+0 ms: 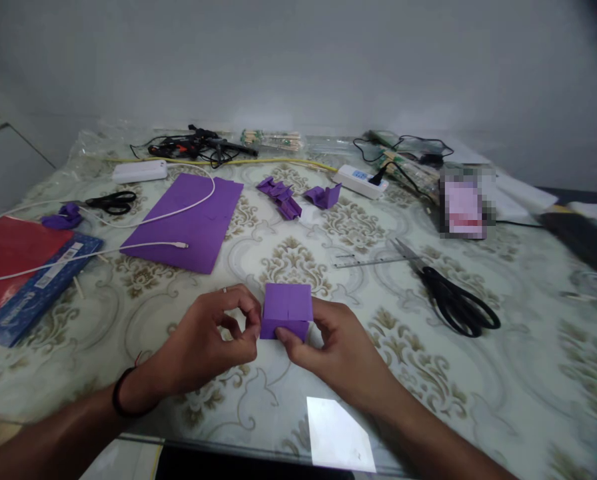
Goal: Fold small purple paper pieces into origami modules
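A small purple folded-paper box (287, 302) is held over the table in front of me. My right hand (341, 343) grips it from the right, thumb across the front face and the other fingers behind. My left hand (223, 327) is closed in a pinch right beside the box's left edge; I cannot tell whether its fingertips touch the box or hold anything. Farther off lie a crumpled strip of folded purple paper (281, 197) and a smaller folded purple piece (324, 195). Purple paper sheets (191, 220) rest to the left, crossed by a white cable (163, 246).
Black-handled scissors (453, 300) and a clear ruler (373, 261) lie at right. A second pair of scissors (111, 202) and a red and blue pack (43, 267) are at left. A white power strip (361, 180), a blurred-out phone (463, 208) and tangled black cables (203, 147) sit farther back.
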